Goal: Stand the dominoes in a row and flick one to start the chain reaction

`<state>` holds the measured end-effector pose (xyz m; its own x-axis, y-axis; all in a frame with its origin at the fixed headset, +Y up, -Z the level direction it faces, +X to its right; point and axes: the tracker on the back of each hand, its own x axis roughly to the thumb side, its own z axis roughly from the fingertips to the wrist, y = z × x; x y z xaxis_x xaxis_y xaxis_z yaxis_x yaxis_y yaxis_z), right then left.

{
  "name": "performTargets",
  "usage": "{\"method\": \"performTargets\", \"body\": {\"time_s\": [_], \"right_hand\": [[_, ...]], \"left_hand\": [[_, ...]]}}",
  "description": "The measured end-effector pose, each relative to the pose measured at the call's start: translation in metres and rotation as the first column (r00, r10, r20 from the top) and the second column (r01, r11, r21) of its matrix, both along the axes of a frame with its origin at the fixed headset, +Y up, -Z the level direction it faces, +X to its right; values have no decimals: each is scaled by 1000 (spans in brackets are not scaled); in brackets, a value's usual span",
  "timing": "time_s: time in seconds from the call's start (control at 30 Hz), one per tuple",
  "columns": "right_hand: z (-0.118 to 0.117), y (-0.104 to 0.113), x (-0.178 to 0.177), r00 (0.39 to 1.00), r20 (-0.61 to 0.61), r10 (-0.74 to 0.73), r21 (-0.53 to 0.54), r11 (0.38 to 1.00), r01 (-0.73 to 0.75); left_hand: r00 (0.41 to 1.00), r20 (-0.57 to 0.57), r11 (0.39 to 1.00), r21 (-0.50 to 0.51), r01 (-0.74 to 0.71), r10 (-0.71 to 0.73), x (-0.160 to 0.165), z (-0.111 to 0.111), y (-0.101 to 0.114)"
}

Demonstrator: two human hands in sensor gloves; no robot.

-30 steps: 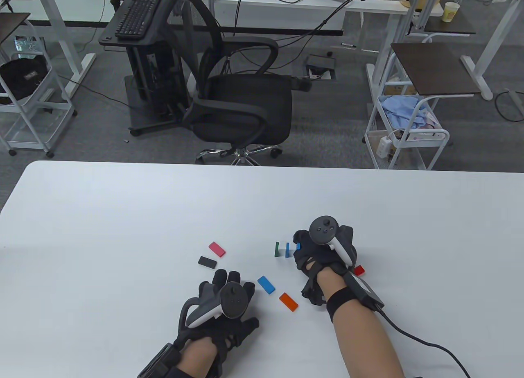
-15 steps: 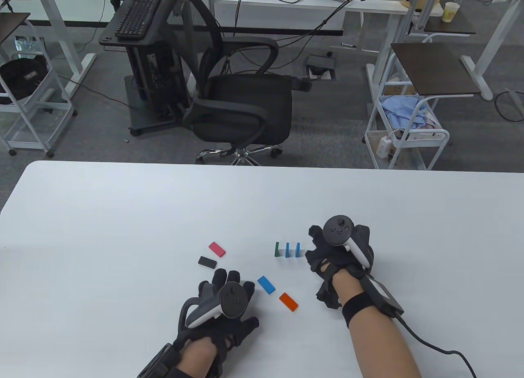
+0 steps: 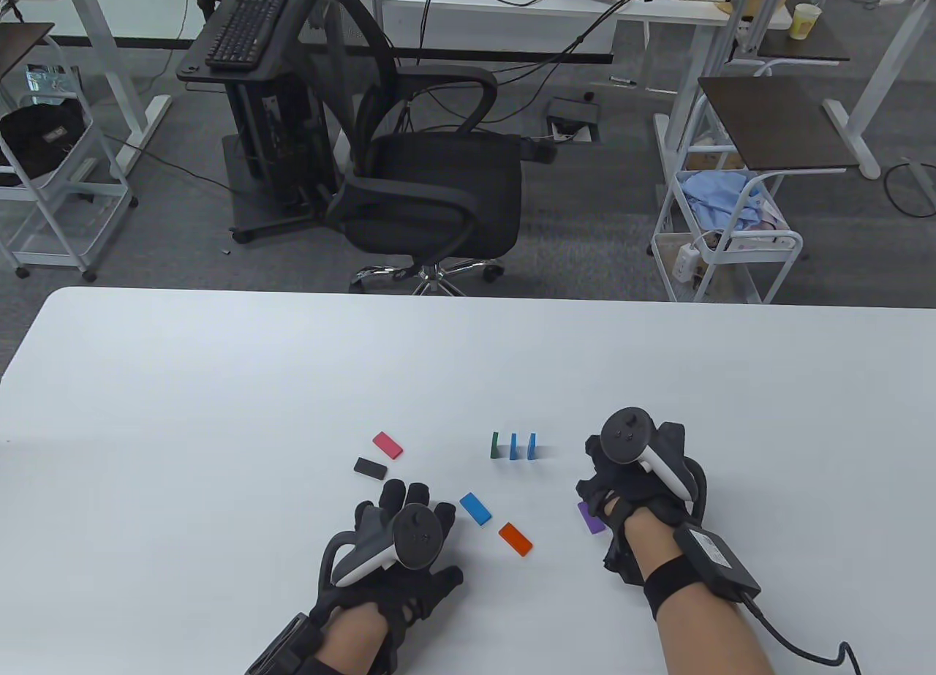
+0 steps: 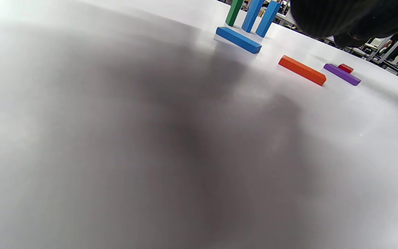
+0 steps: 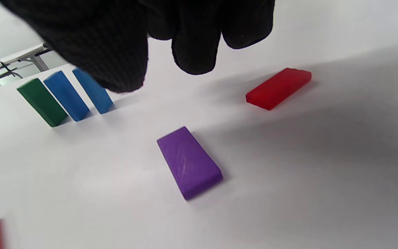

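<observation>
Standing upright in a short row on the white counter [image 3: 219,382] are three dominoes: a green domino [image 3: 495,445] at the left end, then two blue ones [image 3: 513,447] and [image 3: 531,446], evenly spaced and not touching. The right wrist view shows the same three side by side, green [image 5: 41,102] outermost.

The right hand [image 3: 632,477] hovers to the right of the row, apart from it, fingers [image 5: 193,52] loosely curled and holding nothing. Beneath it lie a purple domino [image 5: 189,162], flat on the counter, and a red domino [image 5: 278,88], also flat, a little farther from the row. From above, only an end of the purple one [image 3: 589,518] shows past the glove; the red one is hidden there.

The left hand [image 3: 398,551] rests palm down on the counter near the front edge, fingers spread and straight, gripping nothing. Just to its right lie a flat blue domino [image 3: 475,507] and an orange domino [image 3: 515,540], well apart from each other. Beyond its fingertips lie a black domino [image 3: 370,468] and a pink domino [image 3: 387,445], both flat.

The left wrist view looks low across the counter: flat blue [image 4: 238,39] in front of the standing row, then orange [image 4: 302,70], purple [image 4: 342,74] and a bit of red [image 4: 346,68] behind it.
</observation>
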<state>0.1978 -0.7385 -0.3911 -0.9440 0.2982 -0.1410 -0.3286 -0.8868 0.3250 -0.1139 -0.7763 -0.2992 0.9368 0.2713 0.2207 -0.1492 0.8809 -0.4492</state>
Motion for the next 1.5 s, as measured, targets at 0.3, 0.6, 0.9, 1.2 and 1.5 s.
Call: {"method": "performTargets", "body": {"time_s": [0.3,0.6,0.9,1.2,1.5], "right_hand": [[8,-15,-6,994,-23,108,-91,990,-110],[8,-27,-25,946,-87,311,-133,938,-321],[10,-27,-32,934,-78,350,-110,928,-357],[11,-28,-38,927,-87,366,-95,923,-373],[15,-28,-35,937,-88,338,-28,939,-342]], "left_hand": [[1000,2,1000,0,3,-3,0,0,0],[1000,6,1000,-5,20,-20,1,1,0],[999,5,999,-10,33,-33,2,2,-1],[1000,8,1000,-10,29,-29,2,2,-1],[1000,6,1000,-10,23,-23,1,2,-1]]}}
